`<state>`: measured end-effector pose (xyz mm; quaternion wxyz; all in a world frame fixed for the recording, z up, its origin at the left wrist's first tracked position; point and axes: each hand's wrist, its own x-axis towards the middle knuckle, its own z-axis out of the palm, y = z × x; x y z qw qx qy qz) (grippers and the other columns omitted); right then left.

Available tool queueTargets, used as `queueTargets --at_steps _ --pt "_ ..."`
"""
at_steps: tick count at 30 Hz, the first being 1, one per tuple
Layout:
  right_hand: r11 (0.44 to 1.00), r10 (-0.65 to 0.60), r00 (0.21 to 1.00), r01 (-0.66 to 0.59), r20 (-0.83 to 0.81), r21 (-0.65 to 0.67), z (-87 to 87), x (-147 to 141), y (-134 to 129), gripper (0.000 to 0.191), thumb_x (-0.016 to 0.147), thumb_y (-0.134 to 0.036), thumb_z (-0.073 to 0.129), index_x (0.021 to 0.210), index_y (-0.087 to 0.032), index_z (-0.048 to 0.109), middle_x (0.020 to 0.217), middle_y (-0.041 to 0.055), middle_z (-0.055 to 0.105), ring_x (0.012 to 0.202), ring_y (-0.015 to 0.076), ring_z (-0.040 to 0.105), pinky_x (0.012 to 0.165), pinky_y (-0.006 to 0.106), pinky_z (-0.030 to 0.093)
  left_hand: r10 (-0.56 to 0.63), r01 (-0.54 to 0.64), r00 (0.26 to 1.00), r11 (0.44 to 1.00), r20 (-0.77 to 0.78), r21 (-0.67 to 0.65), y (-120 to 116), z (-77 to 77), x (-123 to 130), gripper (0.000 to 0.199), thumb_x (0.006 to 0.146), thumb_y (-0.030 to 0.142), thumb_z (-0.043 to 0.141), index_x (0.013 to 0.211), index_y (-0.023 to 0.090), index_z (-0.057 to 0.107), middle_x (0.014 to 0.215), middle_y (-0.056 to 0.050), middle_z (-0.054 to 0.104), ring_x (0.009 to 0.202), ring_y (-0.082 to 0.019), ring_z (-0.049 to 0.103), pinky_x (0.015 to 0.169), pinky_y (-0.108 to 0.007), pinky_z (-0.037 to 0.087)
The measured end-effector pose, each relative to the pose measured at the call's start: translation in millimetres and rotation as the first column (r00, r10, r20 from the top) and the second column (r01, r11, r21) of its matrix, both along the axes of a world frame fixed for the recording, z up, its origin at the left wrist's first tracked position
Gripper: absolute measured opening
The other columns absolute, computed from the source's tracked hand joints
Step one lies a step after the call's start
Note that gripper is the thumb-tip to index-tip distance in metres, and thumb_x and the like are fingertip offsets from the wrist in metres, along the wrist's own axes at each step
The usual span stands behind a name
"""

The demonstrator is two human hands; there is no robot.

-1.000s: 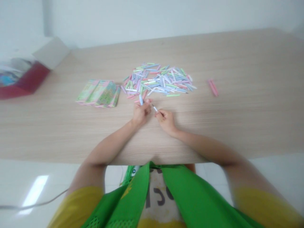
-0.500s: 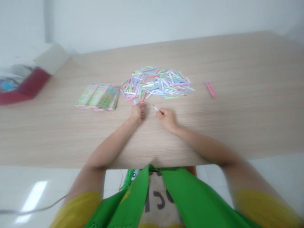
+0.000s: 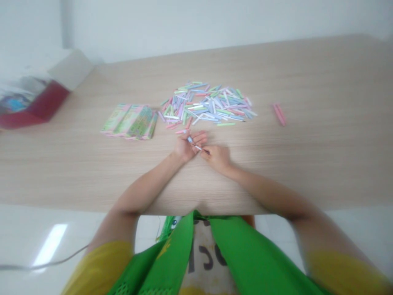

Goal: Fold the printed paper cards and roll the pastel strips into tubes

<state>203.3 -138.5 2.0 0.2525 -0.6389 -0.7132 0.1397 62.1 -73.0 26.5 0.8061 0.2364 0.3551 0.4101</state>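
My left hand (image 3: 187, 146) is turned palm up with the fingers curved. It holds a short pale blue pen cap (image 3: 190, 140) that lies slantwise across the palm. A slim white pen-like stick (image 3: 198, 147) is pinched by my right hand (image 3: 216, 157), just to the right. The stick points up and left, and its far end meets the lower end of the cap; whether it is inside I cannot tell. A pink stick (image 3: 180, 132) lies on the table right behind my left hand. Farther back spreads a loose pile of pastel sticks and caps (image 3: 211, 104).
Left of the pile lie several flat green and pink printed packs (image 3: 129, 121). Two pink sticks (image 3: 279, 114) lie apart at the right. A dark red box (image 3: 46, 102) with an open pale flap stands at the left edge of the wooden table (image 3: 307, 164).
My left hand has turned from knuckles up to palm up and moved right, showing the blue cap. The white stick's end has come to the cap; the hands are now together.
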Motion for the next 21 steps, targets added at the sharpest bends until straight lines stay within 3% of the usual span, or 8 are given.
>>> queueTargets --at_steps 4,9,12,15,18,21 --pt "0.999 -0.027 0.999 0.027 0.019 -0.016 0.4 0 0 0.036 0.092 -0.042 0.049 0.083 -0.024 0.079 0.07 0.0039 0.072 0.059 0.0152 0.053 0.057 0.03 0.016 -0.034 0.029 0.995 0.998 0.092 0.061 -5 -5.6 2 0.053 0.099 0.049 0.042 0.115 0.005 0.069 0.078 -0.011 0.076 0.067 -0.017 0.071 0.072 -0.028 0.055" --pt "0.999 -0.018 0.999 0.019 0.043 -0.043 4.8 1 -3 0.037 0.093 -0.043 0.047 0.091 -0.025 0.079 0.075 0.004 0.075 0.063 0.0157 0.057 0.058 0.03 0.018 -0.056 0.038 0.976 0.995 0.21 0.089 -8 -5.2 3 0.056 0.101 0.044 0.037 0.121 0.0 0.065 0.078 -0.012 0.076 0.067 -0.016 0.07 0.073 -0.026 0.053" --pt "0.998 -0.029 0.999 0.031 0.035 -0.052 5.4 0 -3 0.036 0.093 -0.042 0.047 0.092 -0.025 0.079 0.077 0.0035 0.076 0.064 0.016 0.058 0.058 0.029 0.019 -0.056 0.033 0.987 0.989 0.154 0.146 -11 -4.5 4 0.057 0.099 0.048 0.041 0.126 0.002 0.063 0.086 -0.014 0.077 0.076 -0.019 0.073 0.08 -0.029 0.054" --pt "0.996 -0.071 0.997 0.071 0.013 -0.052 5.0 -1 -3 0.034 0.092 -0.039 0.048 0.092 -0.025 0.078 0.079 0.0029 0.076 0.065 0.0159 0.057 0.058 0.029 0.019 -0.022 0.012 0.999 0.969 0.04 0.247 -18 -9.9 9 0.061 0.092 0.055 0.054 0.129 0.008 0.062 0.102 -0.017 0.077 0.099 -0.027 0.073 0.091 -0.037 0.052" --pt "0.994 -0.094 0.996 0.094 -0.003 -0.057 5.6 -3 -3 0.033 0.092 -0.038 0.048 0.092 -0.024 0.078 0.079 0.0033 0.074 0.066 0.016 0.057 0.059 0.029 0.02 -0.016 0.023 1.0 0.939 -0.025 0.343 -24 -20.2 15 0.063 0.081 0.059 0.067 0.122 0.01 0.066 0.119 -0.019 0.072 0.12 -0.032 0.064 0.103 -0.042 0.046" --pt "0.994 -0.093 0.995 0.091 -0.03 -0.065 6.0 -5 -4 0.033 0.094 -0.037 0.046 0.092 -0.021 0.076 0.078 0.0044 0.073 0.066 0.0164 0.056 0.059 0.029 0.022 -0.061 0.084 0.996 0.917 -0.07 0.39 -25 -27.5 17 0.067 0.073 0.063 0.075 0.114 0.011 0.07 0.121 -0.018 0.071 0.124 -0.032 0.061 0.108 -0.042 0.043"
